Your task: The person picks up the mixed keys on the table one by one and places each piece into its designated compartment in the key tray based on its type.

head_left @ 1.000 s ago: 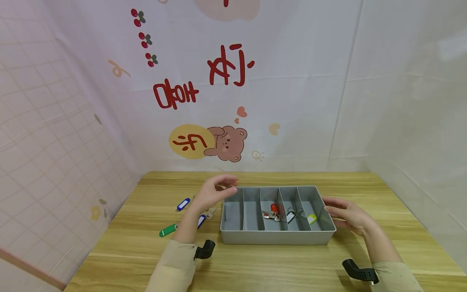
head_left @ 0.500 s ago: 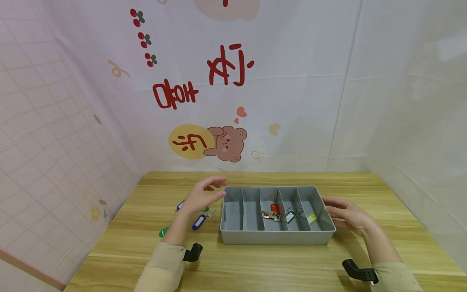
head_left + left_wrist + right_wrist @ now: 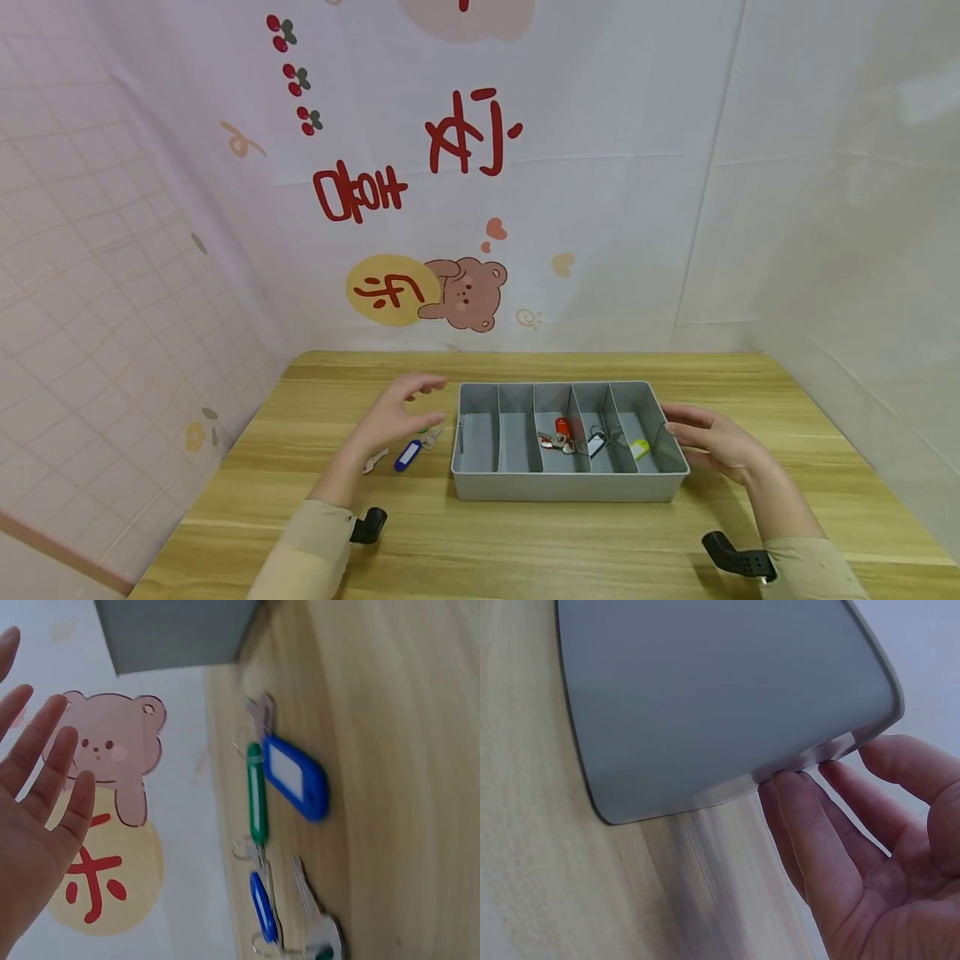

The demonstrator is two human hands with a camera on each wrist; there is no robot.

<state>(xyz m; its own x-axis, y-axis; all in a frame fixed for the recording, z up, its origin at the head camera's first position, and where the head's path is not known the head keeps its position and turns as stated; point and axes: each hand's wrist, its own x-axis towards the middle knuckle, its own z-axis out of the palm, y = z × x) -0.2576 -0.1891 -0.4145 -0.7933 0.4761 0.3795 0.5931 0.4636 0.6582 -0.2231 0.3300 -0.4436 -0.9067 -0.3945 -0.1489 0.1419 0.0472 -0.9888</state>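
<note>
My left hand [image 3: 393, 417] hovers over several tagged keys left of the box, fingers spread and holding nothing. Beneath it in the head view lie a blue key tag [image 3: 408, 455] and a bare-looking key [image 3: 375, 461]. The left wrist view shows that blue tag [image 3: 298, 778], a green key tag [image 3: 257, 793], a second blue tag [image 3: 262, 906] and a key [image 3: 319, 930]. My right hand [image 3: 716, 442] rests its fingertips on the right end of the grey divided box [image 3: 570, 487]; in the right wrist view its fingers [image 3: 814, 840] touch the outer wall, thumb near the rim.
Inside the box, a red key tag [image 3: 562, 428] with keys lies in the middle compartment. A dark-edged white tag [image 3: 596, 444] lies one compartment right, and a yellow tag [image 3: 639, 449] in the rightmost. A printed cloth [image 3: 600, 208] hangs behind the wooden table [image 3: 570, 550].
My left hand has moved left, away from the box's left end and over the keys, uncovering the nearer blue tag. My right hand and the box have stayed in place.
</note>
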